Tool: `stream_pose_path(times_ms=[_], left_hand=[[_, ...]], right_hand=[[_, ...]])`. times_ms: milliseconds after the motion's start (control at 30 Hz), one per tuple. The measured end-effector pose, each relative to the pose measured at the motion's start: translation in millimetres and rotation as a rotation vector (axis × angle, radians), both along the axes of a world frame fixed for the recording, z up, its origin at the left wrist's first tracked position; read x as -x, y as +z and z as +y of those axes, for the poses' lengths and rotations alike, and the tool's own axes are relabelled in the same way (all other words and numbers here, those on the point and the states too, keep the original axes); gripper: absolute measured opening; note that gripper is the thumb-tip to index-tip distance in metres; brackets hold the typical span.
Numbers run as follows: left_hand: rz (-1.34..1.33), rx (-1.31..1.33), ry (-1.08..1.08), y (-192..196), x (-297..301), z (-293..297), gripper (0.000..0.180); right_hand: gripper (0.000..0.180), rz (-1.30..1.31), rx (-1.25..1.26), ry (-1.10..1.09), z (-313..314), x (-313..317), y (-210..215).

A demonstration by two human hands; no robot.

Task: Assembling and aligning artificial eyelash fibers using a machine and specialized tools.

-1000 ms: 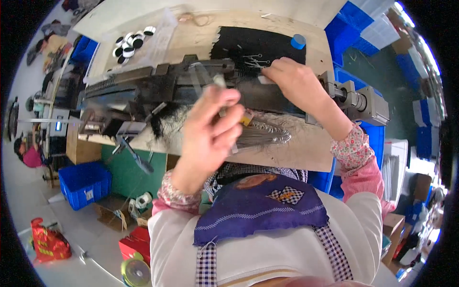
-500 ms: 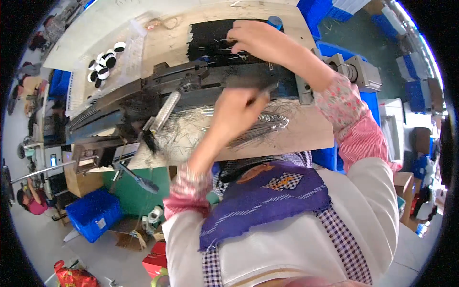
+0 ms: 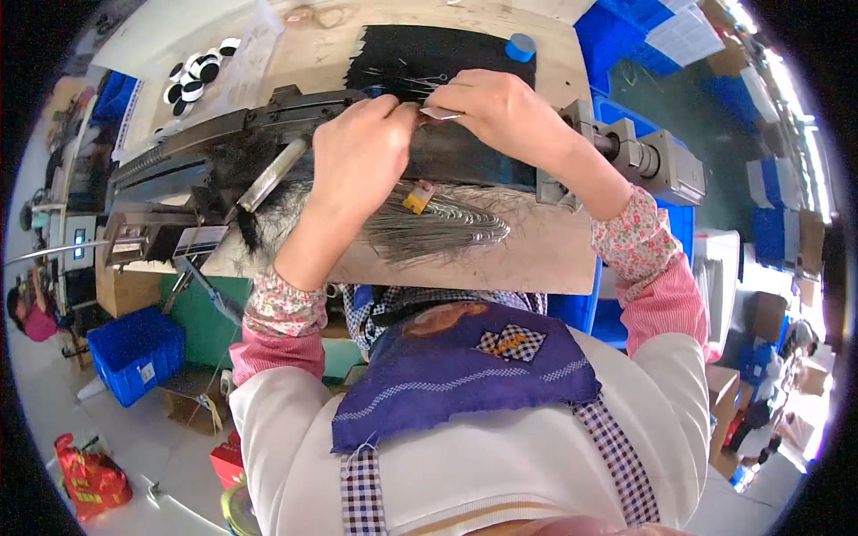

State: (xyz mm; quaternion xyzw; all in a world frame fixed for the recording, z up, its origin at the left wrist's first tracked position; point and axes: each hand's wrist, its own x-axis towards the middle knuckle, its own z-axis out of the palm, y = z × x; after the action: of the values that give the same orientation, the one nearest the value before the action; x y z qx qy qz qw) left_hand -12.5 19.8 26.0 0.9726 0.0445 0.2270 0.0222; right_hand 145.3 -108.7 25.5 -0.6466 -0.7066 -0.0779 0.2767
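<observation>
Over the dark metal machine bed (image 3: pixel 487 161), left hand (image 3: pixel 365 147) and right hand (image 3: pixel 493 103) close together at the fingertips; contact between them not resolvable. Left fingers curled toward the thumb; any pinched content hidden behind the knuckles, hence impossible to tell. Right thumb and forefinger apparently pinching a small pale flat piece (image 3: pixel 442 113), just above the bed and between the two hands. Beyond the fingers, on a black cloth (image 3: pixel 393 54), thin metal pieces (image 3: pixel 424 82), some with looped ends; near the far right corner of the cloth, a blue round lid (image 3: pixel 520 47). On the near side, along the wooden bench top (image 3: pixel 545 255), a fanned bundle of wires (image 3: pixel 438 230) with a small yellow block (image 3: pixel 416 200) on it.

Chief risk: loss of the pale piece from so narrow a grip, probably through a slight slip of the right fingertips, with a fall onto the bed or among the wires. Second: pricked skin, from bare fingertips near thin metal ends. Third: a scattered bundle, from a low sweep of the left forearm (image 3: pixel 308 241), just beside the wire tips. Also possible: fouling of the bed by stray dark strands (image 3: pixel 290 198) near the silver lever (image 3: pixel 273 174).
</observation>
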Motion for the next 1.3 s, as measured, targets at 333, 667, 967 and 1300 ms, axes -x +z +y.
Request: stream_pose_path(times_ms=[333, 667, 967, 1300], left_hand=[[-0.337, 2.688, -0.289, -68, 74, 0, 0.055], [-0.151, 1.372, 0.189, -84, 42, -22, 0.024], [-0.601, 1.707, 0.679, -114, 154, 60, 0.056], [-0.792, 1.926, 0.508, -111, 148, 91, 0.026]], right_hand=[[0.020, 0.241, 0.053, -0.045, 48, 11, -14], [0.013, 0.173, 0.130, -0.137, 54, 16, -11], [0.027, 0.124, 0.426, -0.130, -20, 95, -53], [0.022, 0.530, 0.359, -0.298, -60, 67, -44]])
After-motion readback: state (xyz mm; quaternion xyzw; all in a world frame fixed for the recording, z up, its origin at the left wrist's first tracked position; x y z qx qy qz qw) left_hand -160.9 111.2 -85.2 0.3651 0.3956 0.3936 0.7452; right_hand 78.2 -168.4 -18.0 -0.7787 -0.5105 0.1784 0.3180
